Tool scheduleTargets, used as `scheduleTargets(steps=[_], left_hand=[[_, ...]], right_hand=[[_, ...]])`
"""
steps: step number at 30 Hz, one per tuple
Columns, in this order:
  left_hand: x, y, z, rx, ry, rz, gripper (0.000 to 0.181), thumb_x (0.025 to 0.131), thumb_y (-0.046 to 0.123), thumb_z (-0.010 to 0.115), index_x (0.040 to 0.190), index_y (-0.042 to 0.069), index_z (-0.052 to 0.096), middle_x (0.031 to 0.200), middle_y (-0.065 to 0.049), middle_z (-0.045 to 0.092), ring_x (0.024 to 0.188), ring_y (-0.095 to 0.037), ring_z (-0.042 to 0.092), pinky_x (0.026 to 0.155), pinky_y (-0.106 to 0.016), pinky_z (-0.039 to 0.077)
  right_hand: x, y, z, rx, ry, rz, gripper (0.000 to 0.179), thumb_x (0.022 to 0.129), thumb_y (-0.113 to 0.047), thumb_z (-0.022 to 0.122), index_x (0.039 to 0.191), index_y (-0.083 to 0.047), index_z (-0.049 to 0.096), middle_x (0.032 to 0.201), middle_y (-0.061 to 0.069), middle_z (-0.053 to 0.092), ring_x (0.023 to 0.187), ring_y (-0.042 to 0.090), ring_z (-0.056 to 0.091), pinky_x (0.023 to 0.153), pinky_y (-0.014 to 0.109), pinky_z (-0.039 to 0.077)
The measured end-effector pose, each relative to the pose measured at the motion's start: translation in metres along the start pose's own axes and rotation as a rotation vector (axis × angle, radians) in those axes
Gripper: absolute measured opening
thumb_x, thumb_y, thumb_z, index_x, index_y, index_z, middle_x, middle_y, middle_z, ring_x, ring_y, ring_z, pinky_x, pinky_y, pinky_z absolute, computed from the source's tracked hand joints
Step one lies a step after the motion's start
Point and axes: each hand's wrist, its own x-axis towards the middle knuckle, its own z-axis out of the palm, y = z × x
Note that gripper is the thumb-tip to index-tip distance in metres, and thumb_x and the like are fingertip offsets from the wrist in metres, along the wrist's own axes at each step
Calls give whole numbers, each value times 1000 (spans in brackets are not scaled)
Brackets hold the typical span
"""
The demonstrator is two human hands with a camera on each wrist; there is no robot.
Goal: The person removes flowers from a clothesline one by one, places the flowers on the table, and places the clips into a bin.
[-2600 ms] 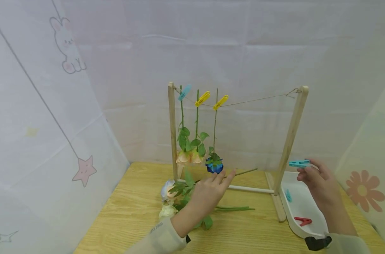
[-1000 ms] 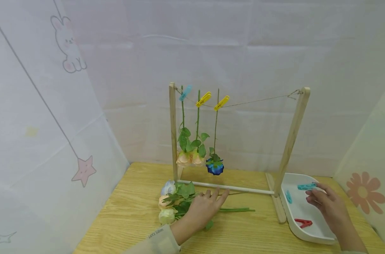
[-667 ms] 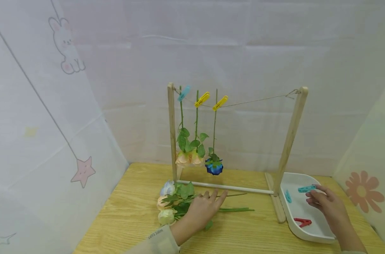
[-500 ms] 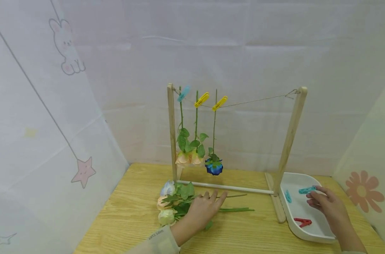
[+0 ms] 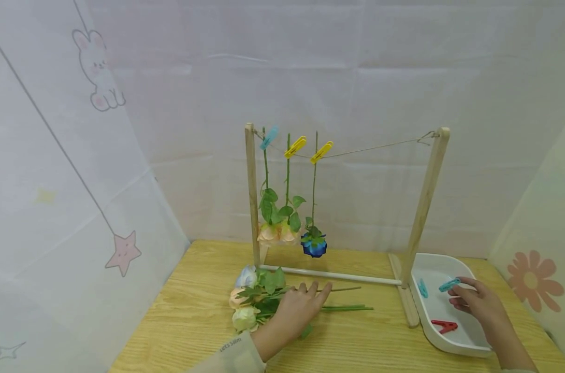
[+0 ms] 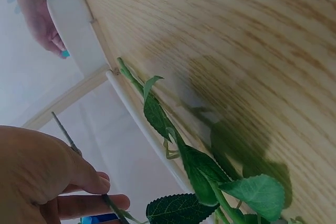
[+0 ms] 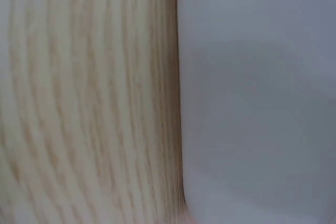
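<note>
My left hand (image 5: 298, 308) is low over the table, pinching a thin rose stem (image 6: 65, 132) between thumb and fingers, as the left wrist view shows. Under and beside it lie several artificial roses, including a pale blue bloom (image 5: 247, 276), a peach bloom (image 5: 237, 298) and a cream bloom (image 5: 245, 318); I cannot tell which bloom the pinched stem carries. On the right, my right hand (image 5: 480, 303) holds a light blue clothespin (image 5: 449, 285) by its end above the white tray (image 5: 450, 346). The right wrist view has only tray and table, no fingers.
A wooden rack (image 5: 424, 207) carries a string (image 5: 375, 147). Two peach roses (image 5: 269, 234) and a blue rose (image 5: 314, 245) hang head down from a blue clothespin (image 5: 269, 138) and two yellow clothespins (image 5: 295, 147). A red clothespin (image 5: 444, 326) and another blue clothespin (image 5: 423, 288) lie in the tray.
My left hand has lowered the stem from a raised slant to near the table. My right hand has come down to the tray with the clothespin, which has lately tilted.
</note>
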Motion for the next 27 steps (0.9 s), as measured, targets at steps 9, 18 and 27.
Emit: scheduleTargets(steps=[9,18,27], left_hand=[[1,3,0,31,-19,3,73,90,22,79,153,29,43,130,1,67,100,-17,71,66,-29,60],[0,5,-3,5,4,-10,72,88,24,81,151,28,47,131,-2,67,105,-20,71,72,-34,62],[1,2,-11,8,124,-9,64,87,20,82,145,25,53,132,-4,66,109,-23,70,84,-39,61]], right_hand=[[-3,-3,0,-9,-1,-5,71,107,-35,51,152,12,23,93,-17,71,82,3,70,77,22,60],[-3,-7,0,-50,13,-4,70,108,-38,48,153,10,23,97,-16,71,83,3,70,76,20,59],[-6,-17,5,-8,27,-103,68,106,-36,54,149,10,29,93,-21,70,83,5,71,75,21,59]])
